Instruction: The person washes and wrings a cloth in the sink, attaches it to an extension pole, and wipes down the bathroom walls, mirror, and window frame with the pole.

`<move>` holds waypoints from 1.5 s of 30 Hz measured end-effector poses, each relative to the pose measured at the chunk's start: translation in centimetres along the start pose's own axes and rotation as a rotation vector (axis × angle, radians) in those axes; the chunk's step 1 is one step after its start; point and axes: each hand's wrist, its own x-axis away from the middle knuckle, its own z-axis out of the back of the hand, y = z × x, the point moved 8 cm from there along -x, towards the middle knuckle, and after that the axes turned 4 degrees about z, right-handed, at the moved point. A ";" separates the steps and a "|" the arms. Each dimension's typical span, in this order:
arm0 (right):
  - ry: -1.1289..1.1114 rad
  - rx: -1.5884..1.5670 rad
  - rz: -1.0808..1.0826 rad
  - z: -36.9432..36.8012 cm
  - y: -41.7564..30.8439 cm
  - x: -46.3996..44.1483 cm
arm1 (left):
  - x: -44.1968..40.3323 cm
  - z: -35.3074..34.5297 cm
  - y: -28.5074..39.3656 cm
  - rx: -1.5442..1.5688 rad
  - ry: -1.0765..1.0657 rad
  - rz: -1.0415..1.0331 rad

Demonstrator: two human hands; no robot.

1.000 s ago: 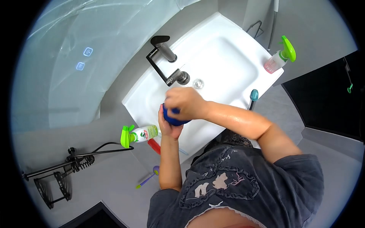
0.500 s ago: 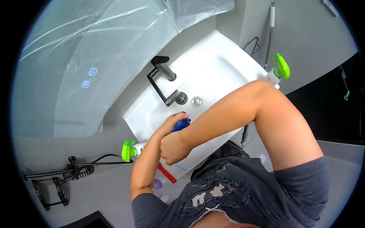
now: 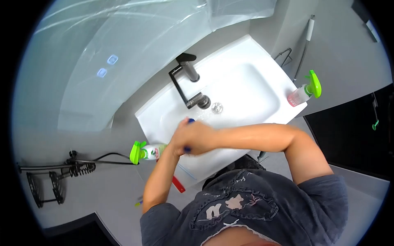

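Over the front left part of the white sink, both my hands close round a dark blue object. Only small bits of it show between them. My left hand is wrapped against it from the left. My right hand lies over it with bent fingers, slightly blurred, and covers most of my left hand. The dark grey faucet sits just above my hands, and the drain is to their upper right.
A green-topped spray bottle stands at the sink's left corner, another at its right corner. A red handle and a light blue stick lie by the front edge. A black rack is at left.
My right hand has moved up from my left wrist onto the blue object, now mostly covered. My right forearm has swung lower, and the right spray bottle shows fully again. The view has shifted.
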 end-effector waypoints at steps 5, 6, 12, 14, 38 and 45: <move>0.963 -0.738 -0.647 3.6 9.5 8.0 | 5.6 -2.3 3.0 0.730 -0.231 -0.367; 1.047 -0.997 -0.798 2.1 10.4 9.4 | 5.9 -2.0 3.1 0.590 -0.134 -0.439; 1.089 -1.632 -1.142 -5.0 10.3 11.4 | 5.3 -0.6 3.0 0.161 0.193 -0.676; 1.042 -1.643 -1.213 -6.1 9.2 11.5 | 4.8 0.7 2.5 0.081 0.260 -0.808; -0.404 0.372 0.613 -4.1 -10.7 -0.8 | 4.2 -6.8 1.5 0.658 -0.180 0.151; -0.582 0.549 0.643 -6.7 -9.5 -0.3 | 3.2 -7.1 3.6 0.193 -0.028 0.338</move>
